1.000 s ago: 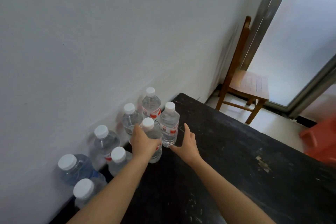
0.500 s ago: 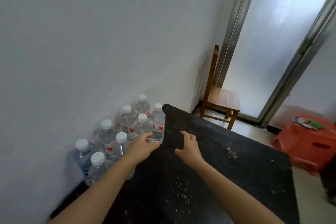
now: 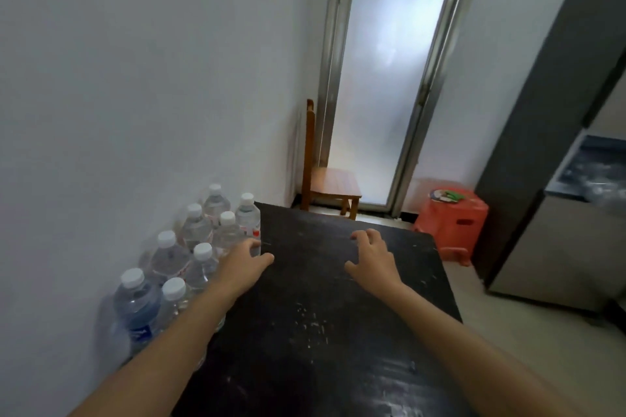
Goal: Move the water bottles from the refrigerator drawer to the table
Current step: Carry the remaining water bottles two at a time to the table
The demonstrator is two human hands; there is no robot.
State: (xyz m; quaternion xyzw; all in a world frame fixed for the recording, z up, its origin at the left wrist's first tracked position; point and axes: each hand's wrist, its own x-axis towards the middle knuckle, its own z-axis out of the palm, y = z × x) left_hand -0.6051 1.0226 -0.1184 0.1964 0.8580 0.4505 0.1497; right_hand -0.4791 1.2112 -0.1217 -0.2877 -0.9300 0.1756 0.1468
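Several clear water bottles (image 3: 196, 230) with white caps stand in a cluster along the wall on the left edge of the black table (image 3: 321, 315). My left hand (image 3: 244, 264) hovers just right of the cluster with relaxed fingers and holds nothing. Over the middle of the table my right hand (image 3: 372, 256) is empty, its fingers loosely curled. At the right edge stands the grey refrigerator (image 3: 559, 145), and its open drawer (image 3: 589, 176) shows blurred clear bottles inside.
A wooden chair (image 3: 328, 183) stands beyond the table's far end, by a frosted glass door (image 3: 389, 78). An orange plastic stool (image 3: 452, 223) sits on the floor between the table and the refrigerator. A white wall runs along the left.
My left hand has let go of the bottle it was setting down, and both hands have drawn back from the cluster. The view has swung right, bringing the refrigerator in.
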